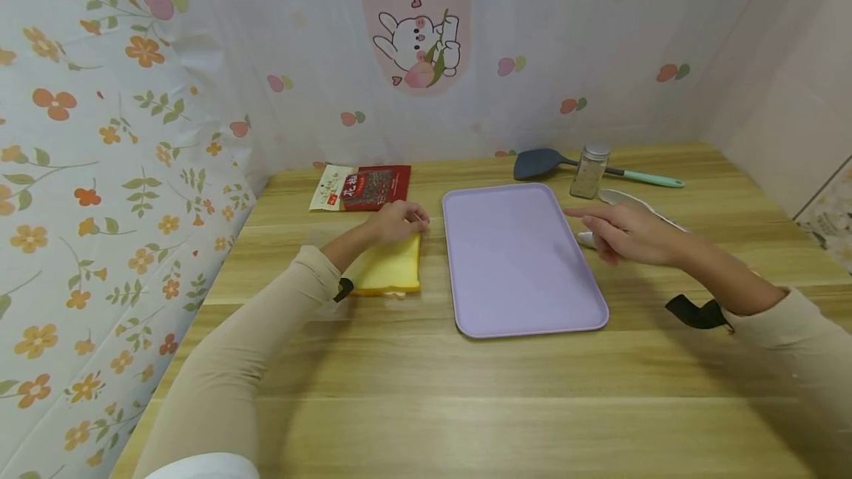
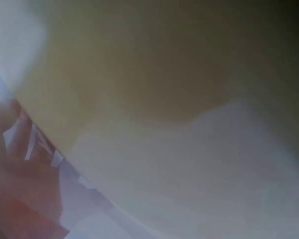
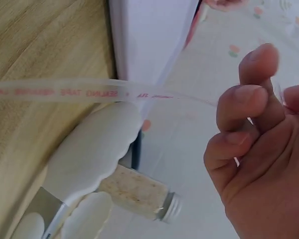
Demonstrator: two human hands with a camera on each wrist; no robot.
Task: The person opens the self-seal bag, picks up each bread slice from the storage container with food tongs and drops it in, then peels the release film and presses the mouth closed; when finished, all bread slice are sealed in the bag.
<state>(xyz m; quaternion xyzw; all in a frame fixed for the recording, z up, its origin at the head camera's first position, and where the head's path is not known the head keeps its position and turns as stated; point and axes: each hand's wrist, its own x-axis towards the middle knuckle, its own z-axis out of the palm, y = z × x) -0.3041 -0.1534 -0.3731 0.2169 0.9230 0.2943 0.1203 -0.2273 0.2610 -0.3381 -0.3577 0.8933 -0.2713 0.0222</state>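
Bread slice (image 1: 389, 268), yellow with a browner edge: lies on the wooden table (image 1: 413, 390), left of the lilac tray (image 1: 519, 257) and apart from it. Left hand (image 1: 396, 222) over its far edge, fingers curled; left wrist view badly blurred, so cannot tell whether they grip anything. Right hand (image 1: 622, 228) at the tray's right edge: index finger directed toward the tray, remaining fingers loosely bent. Translucent strip with pink lettering (image 3: 79, 92) runs toward this hand in the right wrist view.

Surroundings: red-and-cream packet (image 1: 376, 187) just beyond the left hand. White tongs (image 3: 89, 154) beside the right hand, partly hidden by it in the head view. Lidded jar (image 1: 590, 172) upright, in front of the spatula (image 1: 538, 162).
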